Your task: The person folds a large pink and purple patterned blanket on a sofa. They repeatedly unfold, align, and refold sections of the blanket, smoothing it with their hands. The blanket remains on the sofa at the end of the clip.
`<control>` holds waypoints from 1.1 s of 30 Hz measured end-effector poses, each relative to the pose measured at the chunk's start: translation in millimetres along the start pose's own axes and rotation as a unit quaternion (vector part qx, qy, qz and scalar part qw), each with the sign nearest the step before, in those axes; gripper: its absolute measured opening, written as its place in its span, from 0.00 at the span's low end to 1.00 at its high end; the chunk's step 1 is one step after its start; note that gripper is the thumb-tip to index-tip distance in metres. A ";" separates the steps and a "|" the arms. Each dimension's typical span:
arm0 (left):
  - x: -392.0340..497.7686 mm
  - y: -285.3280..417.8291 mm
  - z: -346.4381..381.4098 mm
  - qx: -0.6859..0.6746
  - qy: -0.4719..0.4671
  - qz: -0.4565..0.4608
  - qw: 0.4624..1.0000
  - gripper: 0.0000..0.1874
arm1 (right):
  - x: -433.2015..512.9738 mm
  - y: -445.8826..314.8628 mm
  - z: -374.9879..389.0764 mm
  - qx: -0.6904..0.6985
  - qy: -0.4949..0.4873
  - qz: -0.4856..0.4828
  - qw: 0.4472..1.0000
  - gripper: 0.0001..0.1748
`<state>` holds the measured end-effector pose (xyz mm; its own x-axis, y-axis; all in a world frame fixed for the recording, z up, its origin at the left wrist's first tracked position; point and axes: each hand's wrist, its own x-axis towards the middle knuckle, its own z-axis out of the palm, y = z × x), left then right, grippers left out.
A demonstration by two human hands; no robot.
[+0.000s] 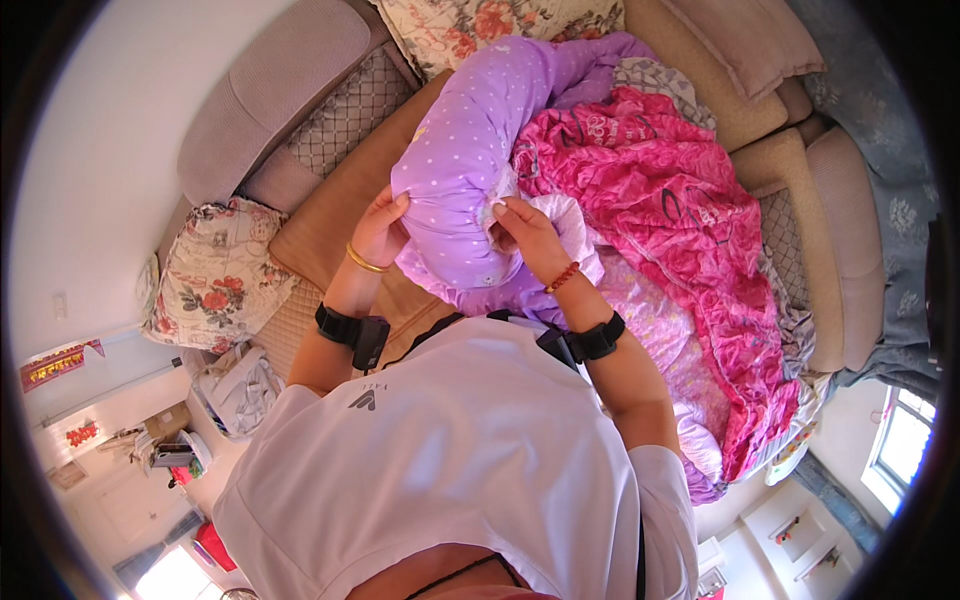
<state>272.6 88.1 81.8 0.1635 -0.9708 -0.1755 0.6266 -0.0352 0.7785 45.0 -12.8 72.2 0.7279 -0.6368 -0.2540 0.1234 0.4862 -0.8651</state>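
Observation:
A puffy purple quilt [469, 142] with white dots is bunched into a thick roll before me, and its far end reaches back over the sofa. My left hand [381, 229] pinches its left side, thumb on top and most fingers hidden behind the cloth. At the roll's right side my right hand [527, 231] grips the gathered pale edge, with a dark gap in the fabric beside the thumb. A crumpled pink floral cover [645, 187] with dark and white print lies to the right. Beneath it spreads a paler pink flowered cloth [645, 300].
Around the bedding runs a beige-grey sofa [277, 97] with a brown seat pad [337, 202]. Floral cushions stand at the left [217, 285] and the back [495, 22]. A white basket [236, 390] holding cloth is at the lower left. A blue-grey curtain [892, 217] hangs at the right.

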 end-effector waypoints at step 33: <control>6.4 -0.2 -67.8 -0.133 0.107 0.012 0.985 0.23 | 129.9 78.4 -63.8 -0.533 0.197 -0.103 0.817 0.13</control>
<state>325.2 97.9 39.7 0.3202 -0.8975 -0.3033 0.7935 0.0793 0.6034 106.2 -95.5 -56.2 0.4671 -0.8842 0.0065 -0.5936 -0.3190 -0.7389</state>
